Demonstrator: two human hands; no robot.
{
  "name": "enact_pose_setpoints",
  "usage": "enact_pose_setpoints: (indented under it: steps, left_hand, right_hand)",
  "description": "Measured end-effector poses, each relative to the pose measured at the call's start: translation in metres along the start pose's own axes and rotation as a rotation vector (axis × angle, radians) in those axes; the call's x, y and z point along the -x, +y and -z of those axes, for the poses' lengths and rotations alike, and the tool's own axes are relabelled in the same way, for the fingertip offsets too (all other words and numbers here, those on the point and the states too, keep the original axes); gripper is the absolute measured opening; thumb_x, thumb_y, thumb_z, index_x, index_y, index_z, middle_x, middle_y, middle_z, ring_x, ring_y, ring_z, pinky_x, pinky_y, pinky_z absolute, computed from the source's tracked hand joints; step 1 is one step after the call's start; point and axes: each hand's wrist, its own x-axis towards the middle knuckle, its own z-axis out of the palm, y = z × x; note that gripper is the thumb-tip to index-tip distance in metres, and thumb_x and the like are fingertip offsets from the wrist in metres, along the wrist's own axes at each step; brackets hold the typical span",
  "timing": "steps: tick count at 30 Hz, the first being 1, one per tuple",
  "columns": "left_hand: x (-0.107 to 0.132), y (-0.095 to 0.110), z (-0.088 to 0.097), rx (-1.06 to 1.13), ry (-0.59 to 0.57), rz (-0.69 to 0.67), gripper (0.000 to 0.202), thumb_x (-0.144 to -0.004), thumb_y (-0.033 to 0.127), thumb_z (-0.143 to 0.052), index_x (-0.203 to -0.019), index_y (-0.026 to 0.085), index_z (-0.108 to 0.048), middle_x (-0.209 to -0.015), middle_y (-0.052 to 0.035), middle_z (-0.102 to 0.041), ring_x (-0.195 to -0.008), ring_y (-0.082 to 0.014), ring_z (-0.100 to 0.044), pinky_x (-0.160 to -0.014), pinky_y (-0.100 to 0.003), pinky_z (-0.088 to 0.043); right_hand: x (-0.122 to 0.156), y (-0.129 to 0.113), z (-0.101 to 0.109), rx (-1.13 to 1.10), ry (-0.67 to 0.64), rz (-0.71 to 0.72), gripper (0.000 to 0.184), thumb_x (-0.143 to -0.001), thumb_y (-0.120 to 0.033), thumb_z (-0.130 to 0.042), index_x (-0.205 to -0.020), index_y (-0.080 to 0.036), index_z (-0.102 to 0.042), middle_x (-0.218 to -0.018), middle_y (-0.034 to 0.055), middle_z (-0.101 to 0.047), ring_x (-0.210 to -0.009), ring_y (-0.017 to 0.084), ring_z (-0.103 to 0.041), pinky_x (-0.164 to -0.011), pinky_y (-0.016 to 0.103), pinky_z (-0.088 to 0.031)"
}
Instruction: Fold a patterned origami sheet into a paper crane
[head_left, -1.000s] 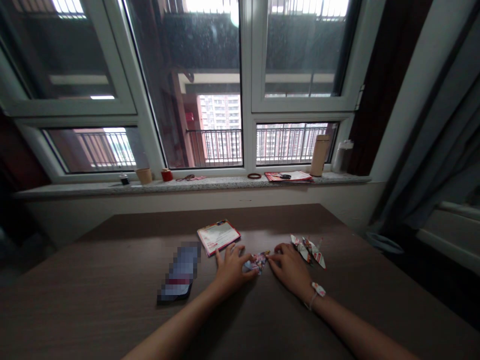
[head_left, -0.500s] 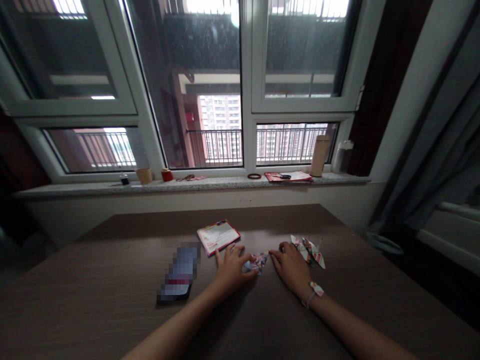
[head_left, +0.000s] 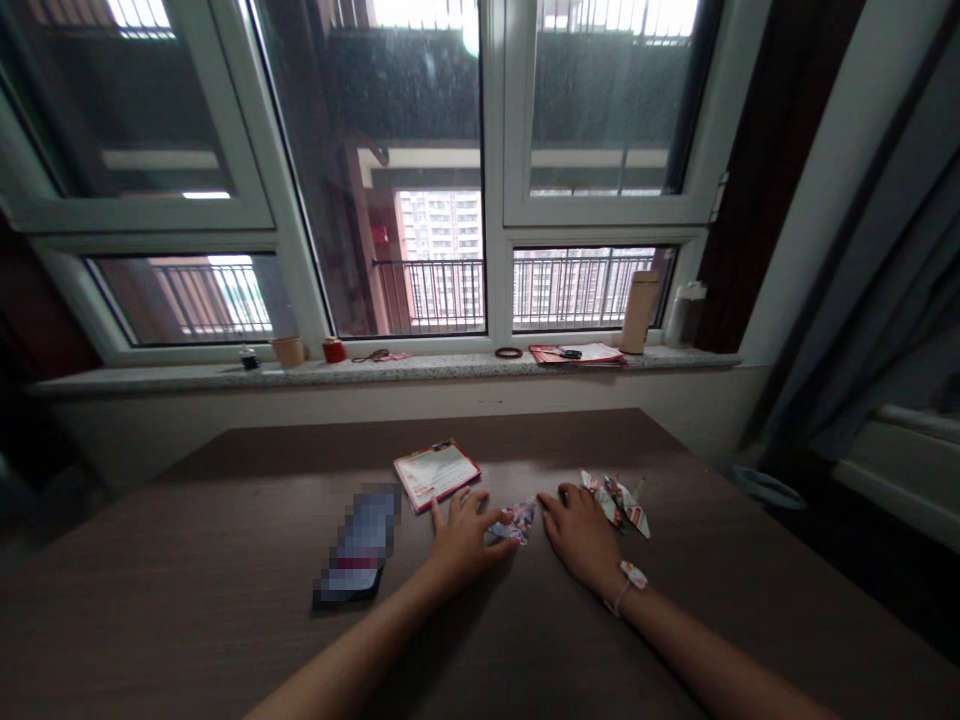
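Note:
A small folded paper (head_left: 520, 522) with a colourful print lies on the table between my hands, its narrow corner pointing right. My left hand (head_left: 461, 535) holds its left side between thumb and index finger, while the other fingers spread toward a paper stack. At the right corner, my right hand (head_left: 581, 528) has thumb and index finger close together on the paper's tip; the exact contact is too small to see clearly. Just beyond the right hand lie folded paper pieces (head_left: 634, 512) in white, red and green, partly hidden by its fingers.
A stack of printed paper sheets (head_left: 435, 472) lies behind my left hand. To its left rests a phone (head_left: 360, 550), blurred out. On the windowsill (head_left: 442, 368) stand a paper cup (head_left: 288, 351), a red jar (head_left: 334, 350), a tan bottle (head_left: 640, 312) and scissors (head_left: 571, 354) on papers.
My right fingertips have shifted slightly up and away at the paper's right corner, and more of the folded paper shows. My left hand has stayed nearly still.

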Motion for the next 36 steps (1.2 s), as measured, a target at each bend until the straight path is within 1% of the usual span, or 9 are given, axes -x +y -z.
enact_pose_setpoints:
  steps: [4,8,12,14,17,21,25,28,36]
  left_hand:
    - [-0.001,0.001,0.002,0.016,0.0,-0.007,0.035,-0.078,0.057,-0.066,-0.11,0.043,-0.068,-0.139,-0.0037,-0.049,-0.134,-0.0354,-0.033,-0.106,-0.072,-0.005]
    - [-0.002,-0.001,0.002,0.042,-0.013,-0.012,0.03,-0.08,0.055,-0.064,-0.108,0.044,-0.069,-0.137,-0.0024,-0.05,-0.133,-0.035,-0.033,-0.108,-0.07,-0.005]
    - [-0.002,-0.002,0.001,0.061,-0.01,-0.029,0.027,-0.08,0.052,-0.065,-0.106,0.044,-0.07,-0.136,-0.0024,-0.051,-0.132,-0.0343,-0.034,-0.108,-0.07,-0.004]
    - [-0.002,-0.002,0.001,0.064,-0.019,-0.039,0.027,-0.08,0.051,-0.066,-0.107,0.045,-0.07,-0.136,-0.0022,-0.051,-0.132,-0.0342,-0.034,-0.108,-0.07,-0.003]
    - [-0.002,-0.002,0.002,0.055,-0.033,-0.048,0.029,-0.081,0.05,-0.065,-0.109,0.047,-0.068,-0.137,-0.0019,-0.05,-0.133,-0.0345,-0.033,-0.108,-0.07,-0.004]
    - [-0.002,-0.002,0.002,0.047,-0.044,-0.048,0.029,-0.081,0.05,-0.065,-0.11,0.049,-0.067,-0.137,-0.002,-0.049,-0.133,-0.0345,-0.032,-0.108,-0.07,-0.003]
    - [-0.002,-0.003,0.001,0.049,-0.029,-0.055,0.028,-0.081,0.05,-0.066,-0.109,0.05,-0.067,-0.137,-0.0017,-0.05,-0.133,-0.0339,-0.033,-0.107,-0.07,-0.002]
    - [-0.002,-0.003,0.0,0.044,-0.025,-0.057,0.031,-0.081,0.049,-0.067,-0.111,0.05,-0.066,-0.137,-0.0022,-0.05,-0.133,-0.0342,-0.033,-0.107,-0.071,-0.001]
    - [-0.001,-0.004,-0.003,0.022,0.003,-0.066,0.033,-0.081,0.049,-0.066,-0.114,0.051,-0.064,-0.137,-0.0008,-0.05,-0.133,-0.0347,-0.033,-0.106,-0.074,0.001]
  right_hand:
    - [0.0,0.003,0.001,-0.038,0.005,0.009,0.033,-0.092,-0.029,-0.048,-0.121,-0.026,-0.064,-0.122,0.0122,-0.057,-0.116,0.027,-0.049,-0.101,0.038,-0.036]
    - [0.002,0.003,0.005,-0.143,0.042,0.083,0.035,-0.09,-0.021,-0.049,-0.121,-0.024,-0.064,-0.127,0.0101,-0.056,-0.117,0.024,-0.05,-0.101,0.034,-0.037]
    - [0.002,0.001,0.008,-0.187,0.04,0.123,0.027,-0.092,-0.023,-0.047,-0.103,-0.022,-0.072,-0.117,0.0084,-0.062,-0.108,0.022,-0.055,-0.096,0.032,-0.04]
    - [0.002,0.001,0.008,-0.184,0.028,0.116,0.026,-0.092,-0.024,-0.047,-0.098,-0.021,-0.073,-0.109,0.0081,-0.064,-0.103,0.021,-0.056,-0.093,0.031,-0.041]
    - [0.002,0.001,0.009,-0.162,0.034,0.104,0.024,-0.092,-0.024,-0.048,-0.094,-0.02,-0.072,-0.1,0.0075,-0.066,-0.098,0.021,-0.057,-0.09,0.03,-0.04]
    - [0.002,0.002,0.009,-0.136,0.043,0.085,0.02,-0.092,-0.023,-0.049,-0.089,-0.019,-0.069,-0.093,0.0066,-0.066,-0.095,0.021,-0.057,-0.088,0.029,-0.039]
    - [0.002,0.002,0.008,-0.103,0.043,0.041,0.019,-0.092,-0.024,-0.049,-0.086,-0.017,-0.067,-0.091,0.0068,-0.066,-0.093,0.021,-0.058,-0.085,0.029,-0.039]
    - [0.002,0.002,0.008,-0.071,0.038,0.017,0.02,-0.092,-0.025,-0.05,-0.086,-0.016,-0.066,-0.091,0.0075,-0.066,-0.092,0.022,-0.058,-0.083,0.029,-0.04]
    - [0.002,0.0,0.01,-0.046,0.022,0.039,0.021,-0.092,-0.029,-0.05,-0.088,-0.016,-0.066,-0.094,0.0081,-0.065,-0.095,0.022,-0.058,-0.085,0.03,-0.04]
